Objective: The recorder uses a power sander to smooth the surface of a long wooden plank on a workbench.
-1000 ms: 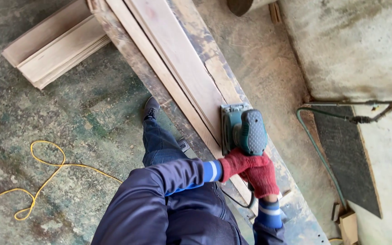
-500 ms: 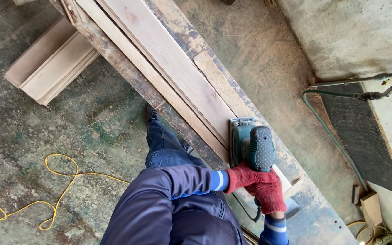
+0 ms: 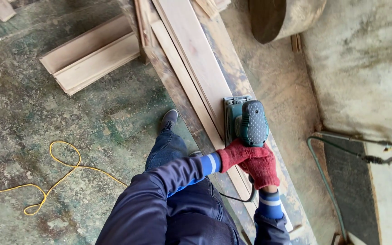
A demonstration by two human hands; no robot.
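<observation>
Centre right of the frame: both red-gloved hands, left hand point(image 3: 236, 156) and right hand point(image 3: 262, 169), closed around the rear of a green sander point(image 3: 246, 121) resting on a long plank point(image 3: 191, 59). Yellow cable point(image 3: 46, 181) lies lower left on the floor point(image 3: 32, 127).

Red knit gloves on left hand point(image 3: 239, 156) and right hand point(image 3: 263, 170), dark navy jacket sleeves, bright blue ribbed cuffs with a white stripe, dark blue jeans, dark grey shoe point(image 3: 169, 120) with lighter sole
</observation>
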